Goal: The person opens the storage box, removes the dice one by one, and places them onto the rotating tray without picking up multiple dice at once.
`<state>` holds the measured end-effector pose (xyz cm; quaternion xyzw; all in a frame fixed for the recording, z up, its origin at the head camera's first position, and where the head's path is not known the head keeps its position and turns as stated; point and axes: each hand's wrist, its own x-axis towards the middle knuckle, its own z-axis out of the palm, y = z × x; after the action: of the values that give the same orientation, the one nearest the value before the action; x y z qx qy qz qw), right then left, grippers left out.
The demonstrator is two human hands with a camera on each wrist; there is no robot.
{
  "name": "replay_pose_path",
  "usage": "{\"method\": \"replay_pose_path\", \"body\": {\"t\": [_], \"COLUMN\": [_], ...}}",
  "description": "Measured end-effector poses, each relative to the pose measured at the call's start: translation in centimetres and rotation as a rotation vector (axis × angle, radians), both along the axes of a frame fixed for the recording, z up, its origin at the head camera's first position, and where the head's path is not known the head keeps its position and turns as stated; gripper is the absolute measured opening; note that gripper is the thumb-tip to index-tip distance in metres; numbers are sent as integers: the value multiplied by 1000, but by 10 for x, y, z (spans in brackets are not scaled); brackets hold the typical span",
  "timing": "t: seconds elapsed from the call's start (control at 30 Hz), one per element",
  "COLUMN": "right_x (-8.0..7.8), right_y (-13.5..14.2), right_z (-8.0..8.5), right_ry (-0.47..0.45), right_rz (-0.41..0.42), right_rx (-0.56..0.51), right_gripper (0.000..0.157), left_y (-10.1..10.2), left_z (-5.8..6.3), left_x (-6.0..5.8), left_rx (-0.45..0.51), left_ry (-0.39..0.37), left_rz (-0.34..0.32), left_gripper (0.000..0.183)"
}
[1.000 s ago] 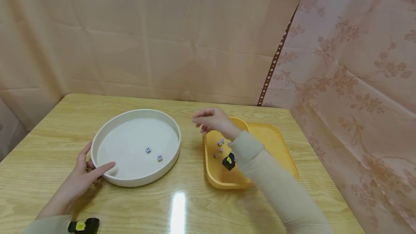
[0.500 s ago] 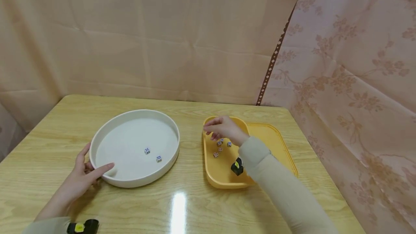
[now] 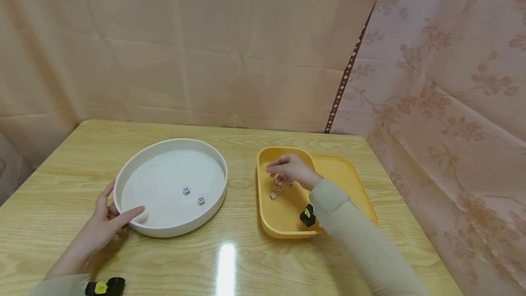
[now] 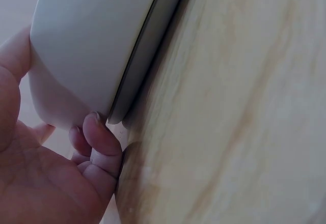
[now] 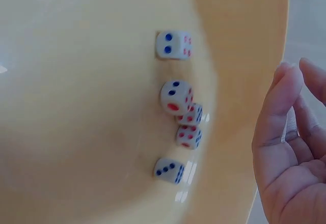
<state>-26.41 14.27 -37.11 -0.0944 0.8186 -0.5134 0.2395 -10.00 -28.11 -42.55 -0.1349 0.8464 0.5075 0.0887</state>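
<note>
My left hand (image 3: 102, 223) grips the near left side of a round white tray (image 3: 164, 229), thumb over the rim and fingers against the outer wall. In the left wrist view, fingertips (image 4: 99, 132) touch the tray's underside edge. Two white dice, a left die (image 3: 186, 191) and a right die (image 3: 201, 201), lie in the tray. My right hand (image 3: 293, 170) is over a yellow bin (image 3: 263, 214), its fingers loosely bent with nothing visible between them. Below it, several dice (image 5: 177, 98) with red and blue pips lie close together on the bin floor; the hand partly hides them in the head view.
A flat yellow panel with a ridged edge (image 3: 349, 182) lies right of the bin, partly behind the right sleeve (image 3: 361, 236). Everything stands on a wood-grain table (image 3: 242, 259). A beige curtain (image 3: 164, 58) hangs behind, and a floral one (image 3: 452, 104) at the right.
My right hand has moved rightward and toward me, from beyond the bin's left rim to over the dice in it. The left hand and the white tray have stayed in place.
</note>
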Motion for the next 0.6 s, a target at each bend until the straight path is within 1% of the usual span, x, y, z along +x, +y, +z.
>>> {"method": "replay_pose_path", "body": {"t": [0.13, 0.37, 0.6], "right_x": [1, 2, 5], "right_y": [5, 14, 17], "right_z": [-2, -12, -17], "right_ry": [-10, 2, -7], "right_rz": [-1, 15, -15], "right_rx": [13, 75, 77], "right_gripper": [31, 30, 27], "left_y": [0, 0, 1], "left_z": [0, 1, 0], "left_x": [1, 2, 3], "left_rx": [-3, 0, -7], "left_ry": [2, -11, -11], "left_rz": [0, 3, 5], "left_gripper": [111, 111, 111]}}
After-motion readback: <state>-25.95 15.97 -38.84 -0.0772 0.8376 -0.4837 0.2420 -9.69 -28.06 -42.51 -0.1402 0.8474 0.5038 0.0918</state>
